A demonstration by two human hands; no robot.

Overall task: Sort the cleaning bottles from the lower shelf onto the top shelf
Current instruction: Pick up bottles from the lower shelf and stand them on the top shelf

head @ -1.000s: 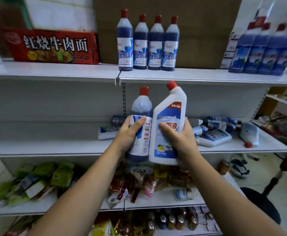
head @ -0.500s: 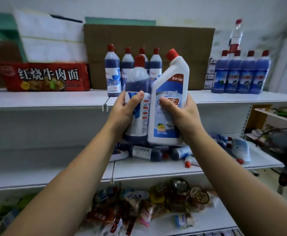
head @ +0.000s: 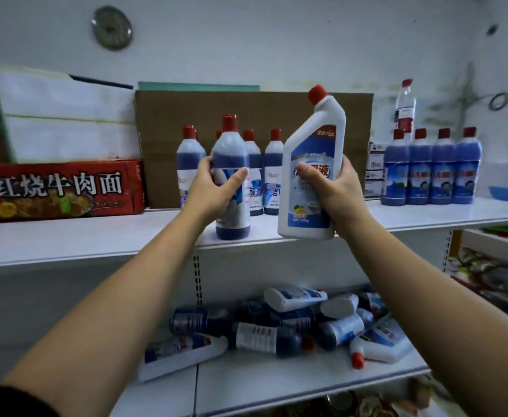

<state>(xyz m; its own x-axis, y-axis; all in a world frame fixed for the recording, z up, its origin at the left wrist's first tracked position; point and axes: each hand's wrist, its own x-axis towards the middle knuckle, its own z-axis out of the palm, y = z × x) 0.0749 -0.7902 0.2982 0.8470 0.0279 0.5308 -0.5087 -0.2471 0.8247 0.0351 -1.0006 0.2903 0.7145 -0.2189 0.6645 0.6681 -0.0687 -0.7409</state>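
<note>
Bottles, head view, the only view. Left hand (head: 216, 194) wraps the dark-blue bottle (head: 232, 182) at mid-body, fingers curled round the label, thumb across the front; its base sits on or just above the front edge of the top shelf (head: 96, 239), cannot tell which. Right hand (head: 335, 191) grips the white angled-neck bottle (head: 313, 173) at the waist, fingers closed round it, held tilted and clear of the shelf, base just past the front lip.

Handling, as judgement: both look like rigid plastic, full of liquid, so moderately heavy and bottom-weighted; smooth labels may slip. Mid-body grip seems right; the white one's slanted neck gives poor hold. Tall and narrow, the blue one could tip its neighbours.

Counts: standing blue bottles (head: 261, 173) behind the held one, four caps seen, perhaps a fifth hidden. Right-hand row (head: 430, 167), four, with a clear bottle (head: 404, 106) behind. Pile on the lower shelf (head: 276, 383), lying flat: roughly ten bottles (head: 270, 335), overlapping, exact number unclear.
</note>
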